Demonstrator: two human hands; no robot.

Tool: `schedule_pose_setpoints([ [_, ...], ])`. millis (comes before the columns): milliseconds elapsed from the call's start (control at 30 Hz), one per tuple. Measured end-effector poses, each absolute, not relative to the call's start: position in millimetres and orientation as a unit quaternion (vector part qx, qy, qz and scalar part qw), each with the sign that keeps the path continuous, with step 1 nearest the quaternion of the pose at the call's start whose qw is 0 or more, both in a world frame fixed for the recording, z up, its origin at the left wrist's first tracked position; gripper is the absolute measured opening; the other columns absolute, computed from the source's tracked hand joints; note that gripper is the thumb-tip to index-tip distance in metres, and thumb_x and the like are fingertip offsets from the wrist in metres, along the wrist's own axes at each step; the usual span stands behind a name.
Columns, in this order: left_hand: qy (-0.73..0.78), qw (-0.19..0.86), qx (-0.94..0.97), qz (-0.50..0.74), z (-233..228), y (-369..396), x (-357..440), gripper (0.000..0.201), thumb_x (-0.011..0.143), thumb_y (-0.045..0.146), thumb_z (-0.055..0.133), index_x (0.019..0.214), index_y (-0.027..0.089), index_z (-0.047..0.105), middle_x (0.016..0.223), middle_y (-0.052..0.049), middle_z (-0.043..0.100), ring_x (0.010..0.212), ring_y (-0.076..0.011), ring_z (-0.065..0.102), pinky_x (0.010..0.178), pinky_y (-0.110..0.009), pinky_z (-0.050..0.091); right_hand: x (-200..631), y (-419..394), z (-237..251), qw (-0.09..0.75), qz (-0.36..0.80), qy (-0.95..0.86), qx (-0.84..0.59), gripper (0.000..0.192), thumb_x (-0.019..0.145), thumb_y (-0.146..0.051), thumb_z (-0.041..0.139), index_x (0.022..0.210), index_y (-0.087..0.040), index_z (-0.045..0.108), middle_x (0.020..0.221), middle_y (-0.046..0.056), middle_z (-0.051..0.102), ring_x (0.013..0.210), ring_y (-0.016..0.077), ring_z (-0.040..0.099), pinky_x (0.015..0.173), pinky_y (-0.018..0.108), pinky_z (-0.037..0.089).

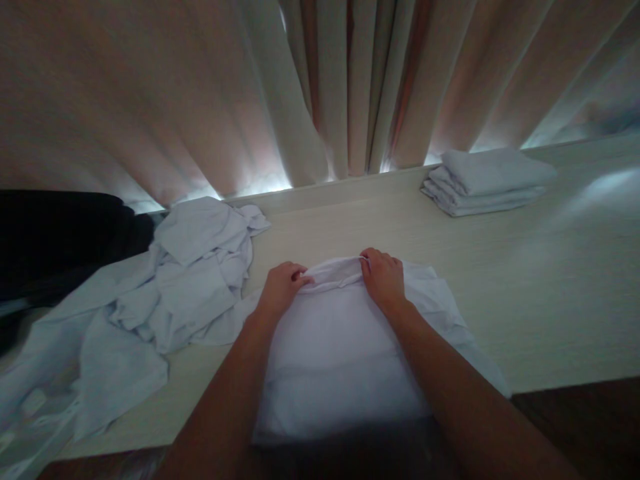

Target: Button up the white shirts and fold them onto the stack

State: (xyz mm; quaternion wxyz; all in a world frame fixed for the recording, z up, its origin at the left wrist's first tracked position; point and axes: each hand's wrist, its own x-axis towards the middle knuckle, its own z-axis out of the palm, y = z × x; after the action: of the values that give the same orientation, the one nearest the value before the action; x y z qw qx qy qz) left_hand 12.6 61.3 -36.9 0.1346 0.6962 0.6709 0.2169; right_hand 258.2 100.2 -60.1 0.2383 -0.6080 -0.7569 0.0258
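A white garment (340,353) lies partly folded on the pale wooden table (550,287) right in front of me. My left hand (280,287) pinches the far edge of the garment at its left, fingers closed on the cloth. At the right end of that same far edge my right hand (384,279) grips the fabric. The edge between the two hands is bunched into a ridge. Both forearms lie over the garment.
A loose heap of crumpled white clothes (165,293) spreads over the table's left side. A neat stack of folded white cloths (487,181) sits at the back right. Beige curtains (320,87) hang behind the table. Something dark (55,233) is at the far left.
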Motion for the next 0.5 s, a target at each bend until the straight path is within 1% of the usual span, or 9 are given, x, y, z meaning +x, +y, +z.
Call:
schedule_pose_setpoints([
  [100, 0.687, 0.098, 0.69, 0.207, -39.1, 62.9, 13.0, 0.021, 0.09, 0.025, 0.056, 0.084, 0.02, 0.076, 0.082, -0.006, 0.064, 0.081, -0.0198, 0.059, 0.081, -0.031, 0.044, 254.6, 98.2, -60.0, 0.241, 0.027, -0.762, -0.601, 0.016, 0.101, -0.027, 0.045, 0.103, -0.022, 0.06, 0.102, 0.007, 0.071, 0.096, 0.0238, 0.061, 0.084, 0.035, 0.033],
  [167, 0.702, 0.079, 0.667, 0.237, -39.9, 62.9, 13.4, 0.024, 0.089, 0.018, 0.052, 0.083, 0.021, 0.075, 0.086, -0.006, 0.064, 0.085, -0.0203, 0.06, 0.083, -0.031, 0.045, 252.4, 97.3, -60.2, 0.242, 0.027, -0.762, -0.6, 0.015, 0.101, -0.027, 0.045, 0.103, -0.022, 0.059, 0.101, 0.007, 0.071, 0.095, 0.0238, 0.061, 0.084, 0.035, 0.033],
  [200, 0.71, 0.074, 0.652, 0.254, -40.0, 62.6, 13.2, 0.023, 0.088, 0.018, 0.053, 0.083, 0.021, 0.075, 0.089, -0.006, 0.064, 0.088, -0.0206, 0.06, 0.085, -0.031, 0.045, 251.7, 97.1, -60.2, 0.242, 0.026, -0.761, -0.601, 0.015, 0.101, -0.027, 0.045, 0.102, -0.022, 0.059, 0.101, 0.007, 0.071, 0.095, 0.0237, 0.061, 0.084, 0.035, 0.032],
  [300, 0.736, 0.069, 0.613, 0.278, -39.6, 61.4, 11.0, 0.018, 0.089, 0.029, 0.058, 0.082, 0.02, 0.073, 0.091, -0.007, 0.066, 0.088, -0.0217, 0.06, 0.086, -0.033, 0.045, 252.1, 97.1, -59.6, 0.244, 0.024, -0.762, -0.599, 0.015, 0.101, -0.027, 0.045, 0.102, -0.022, 0.059, 0.101, 0.007, 0.071, 0.095, 0.0237, 0.061, 0.084, 0.035, 0.032],
  [400, 0.758, 0.06, 0.599, 0.252, -40.9, 60.4, 9.2, 0.026, 0.09, 0.039, 0.058, 0.08, 0.019, 0.071, 0.086, -0.008, 0.066, 0.086, -0.0237, 0.06, 0.084, -0.035, 0.045, 254.6, 98.1, -58.8, 0.246, 0.023, -0.762, -0.598, 0.016, 0.101, -0.027, 0.044, 0.102, -0.022, 0.059, 0.1, 0.006, 0.071, 0.095, 0.0235, 0.061, 0.084, 0.035, 0.032],
  [467, 0.741, 0.057, 0.624, 0.242, -44.2, 60.8, 9.5, 0.029, 0.093, 0.041, 0.055, 0.082, 0.019, 0.069, 0.089, -0.009, 0.067, 0.091, -0.0245, 0.06, 0.087, -0.036, 0.045, 256.5, 99.8, -58.8, 0.248, 0.023, -0.758, -0.602, 0.016, 0.101, -0.027, 0.044, 0.102, -0.022, 0.059, 0.098, 0.006, 0.07, 0.093, 0.0233, 0.061, 0.083, 0.034, 0.033],
  [500, 0.724, 0.062, 0.643, 0.243, -46.5, 61.3, 10.0, 0.028, 0.093, 0.042, 0.054, 0.087, 0.019, 0.07, 0.094, -0.01, 0.068, 0.095, -0.0246, 0.061, 0.09, -0.036, 0.044, 257.4, 100.9, -59.1, 0.25, 0.024, -0.755, -0.605, 0.016, 0.101, -0.027, 0.044, 0.101, -0.021, 0.059, 0.096, 0.006, 0.07, 0.092, 0.0232, 0.061, 0.082, 0.034, 0.033],
])
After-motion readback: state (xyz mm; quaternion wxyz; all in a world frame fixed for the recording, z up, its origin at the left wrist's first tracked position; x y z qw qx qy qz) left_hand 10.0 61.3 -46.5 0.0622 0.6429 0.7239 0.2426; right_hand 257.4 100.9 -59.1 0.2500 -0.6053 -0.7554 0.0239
